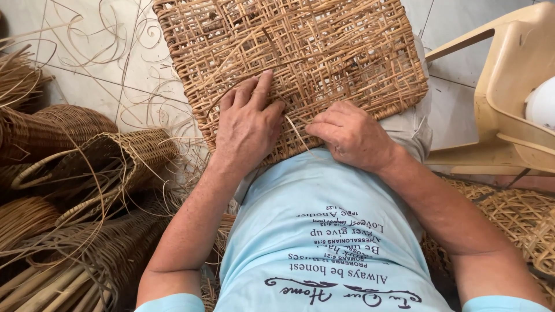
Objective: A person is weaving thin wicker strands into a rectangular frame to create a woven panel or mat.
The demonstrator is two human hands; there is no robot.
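A square panel of open-weave cane (300,52) rests on my lap, tilted away from me. My left hand (247,121) lies flat on its near edge, fingers spread and pressing the weave down. Just to the right, my right hand (351,136) pinches a thin loose cane strand (298,130) at the panel's near edge, fingers curled around it. The strand runs between both hands. Several loose strand ends stick out of the weave above my fingers.
Woven baskets (115,162) and bundles of cane (52,277) pile up at the left. Loose strands (115,34) litter the tiled floor. A beige plastic chair (509,86) stands at the right, and another woven cane panel (514,214) lies below it.
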